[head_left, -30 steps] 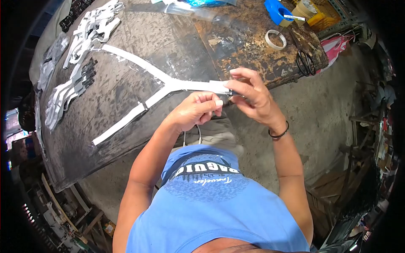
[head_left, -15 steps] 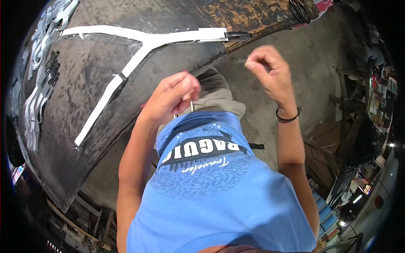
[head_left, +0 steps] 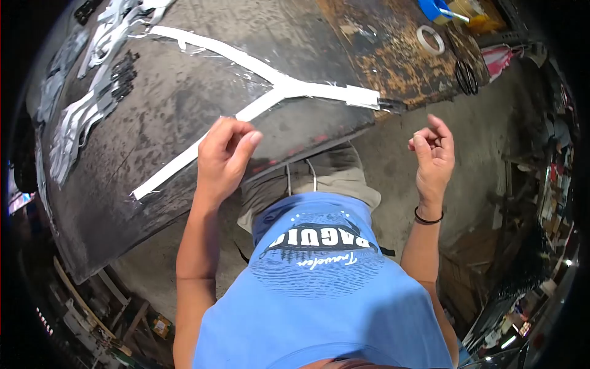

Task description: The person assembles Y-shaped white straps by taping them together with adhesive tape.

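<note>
A white Y-shaped strap (head_left: 332, 91), much like suspenders, lies spread on the dark worktop, with a black piece (head_left: 392, 106) at its single end. My left hand (head_left: 224, 154) hovers over its lower branch and overlaps it in this view. The fingers there are loosely curled and the thumb stands apart, with nothing visible between them. Out to the right, beyond the worktop's edge, my right hand (head_left: 435, 150) is raised over the floor. Its fingers are half bent and spread, and nothing shows in them.
Grey and white straps (head_left: 83, 117) are heaped along the left of the worktop (head_left: 123, 227). On its worn brown right part are a tape roll (head_left: 430, 40), black-handled scissors (head_left: 467, 77) and a blue object (head_left: 435, 10). Cluttered shelves (head_left: 528, 203) stand at the right.
My hands have moved apart: the left up and left over the strap, the right lower and further right. The view has shifted, bringing the tape roll and blue object in.
</note>
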Demonstrator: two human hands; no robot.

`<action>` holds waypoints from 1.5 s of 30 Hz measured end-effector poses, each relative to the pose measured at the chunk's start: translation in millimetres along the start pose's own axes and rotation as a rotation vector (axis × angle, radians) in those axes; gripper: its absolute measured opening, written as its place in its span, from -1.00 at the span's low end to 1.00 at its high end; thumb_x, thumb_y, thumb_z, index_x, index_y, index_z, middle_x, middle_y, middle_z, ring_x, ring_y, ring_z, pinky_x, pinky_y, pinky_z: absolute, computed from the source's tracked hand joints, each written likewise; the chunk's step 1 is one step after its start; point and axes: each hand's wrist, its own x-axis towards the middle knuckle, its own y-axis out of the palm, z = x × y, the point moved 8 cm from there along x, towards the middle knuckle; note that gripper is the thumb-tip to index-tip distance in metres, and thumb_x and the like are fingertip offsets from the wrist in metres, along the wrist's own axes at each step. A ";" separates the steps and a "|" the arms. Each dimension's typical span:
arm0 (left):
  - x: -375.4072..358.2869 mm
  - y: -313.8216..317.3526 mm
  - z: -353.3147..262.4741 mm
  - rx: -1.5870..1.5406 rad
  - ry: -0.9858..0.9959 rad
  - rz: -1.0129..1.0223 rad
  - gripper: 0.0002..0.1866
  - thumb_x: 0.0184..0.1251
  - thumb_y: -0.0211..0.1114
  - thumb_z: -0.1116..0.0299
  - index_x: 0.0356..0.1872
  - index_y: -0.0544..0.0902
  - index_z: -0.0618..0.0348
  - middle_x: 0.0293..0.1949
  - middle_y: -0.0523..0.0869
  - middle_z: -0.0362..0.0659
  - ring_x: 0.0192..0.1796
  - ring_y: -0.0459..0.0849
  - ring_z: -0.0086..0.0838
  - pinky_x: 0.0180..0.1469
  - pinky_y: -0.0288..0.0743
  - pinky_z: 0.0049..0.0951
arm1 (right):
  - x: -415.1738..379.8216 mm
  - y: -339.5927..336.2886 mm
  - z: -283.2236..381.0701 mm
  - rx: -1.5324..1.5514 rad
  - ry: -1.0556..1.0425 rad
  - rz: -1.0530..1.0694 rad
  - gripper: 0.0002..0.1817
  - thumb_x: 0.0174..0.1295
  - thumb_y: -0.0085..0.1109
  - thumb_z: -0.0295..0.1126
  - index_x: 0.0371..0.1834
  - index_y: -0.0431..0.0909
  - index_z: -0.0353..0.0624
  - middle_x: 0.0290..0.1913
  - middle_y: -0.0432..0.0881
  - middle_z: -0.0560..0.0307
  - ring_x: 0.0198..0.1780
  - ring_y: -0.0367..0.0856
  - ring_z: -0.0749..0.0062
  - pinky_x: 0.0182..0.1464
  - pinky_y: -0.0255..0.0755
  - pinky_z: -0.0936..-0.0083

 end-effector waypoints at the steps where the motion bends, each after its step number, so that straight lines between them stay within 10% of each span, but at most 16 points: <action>1: 13.8 -4.1 -13.8 0.111 -0.028 -0.012 -0.86 0.21 0.41 0.43 -0.29 0.63 0.21 -0.31 0.60 -0.19 -0.38 0.55 -0.51 -0.27 0.43 -0.51 | 4.5 11.4 4.3 -0.043 -0.053 0.018 -0.55 0.29 0.21 -0.57 0.26 0.43 -0.25 -0.24 0.54 0.24 -0.22 0.50 0.63 -0.05 0.43 0.64; 4: 44.8 1.5 -36.2 0.421 0.382 -0.092 -0.85 0.17 0.42 0.43 -0.27 0.66 0.19 -0.23 0.63 -0.11 -0.24 0.63 -0.32 -0.16 0.50 -0.36 | 14.6 45.6 19.5 -0.243 -0.111 0.074 -0.56 0.29 0.21 -0.58 0.25 0.46 -0.22 -0.23 0.54 0.26 -0.16 0.50 0.63 -0.03 0.42 0.65; 10: 38.3 -0.2 -31.6 0.191 0.272 -0.057 -0.85 0.22 0.37 0.49 -0.20 0.68 0.25 -0.13 0.65 -0.07 -0.12 0.63 -0.39 -0.08 0.50 -0.43 | 14.4 -9.3 14.0 -0.153 -0.016 -0.004 -0.76 0.25 0.26 -0.54 -0.02 0.59 -0.24 -0.29 0.57 0.33 -0.22 0.53 0.62 -0.09 0.43 0.66; 21: -16.8 -12.6 -12.6 0.007 0.085 -0.120 -0.88 0.35 0.28 0.53 -0.14 0.64 0.33 -0.09 0.59 -0.13 -0.19 0.51 -0.59 -0.17 0.41 -0.63 | -30.7 11.6 -203.5 -0.184 0.889 0.583 -0.80 0.23 0.30 -0.28 -0.29 0.59 -0.19 -0.48 0.51 0.32 -0.51 0.40 0.66 -0.47 0.32 0.63; 45: -30.0 -17.9 -5.9 0.062 -0.016 -0.109 -0.84 0.36 0.29 0.52 -0.08 0.63 0.30 -0.06 0.57 -0.14 -0.21 0.50 -0.63 -0.16 0.42 -0.63 | -27.2 18.2 -245.3 -0.361 0.957 0.647 -0.69 0.08 0.38 -0.16 -0.32 0.62 -0.18 -0.55 0.46 0.26 -0.50 0.43 0.55 -0.48 0.33 0.58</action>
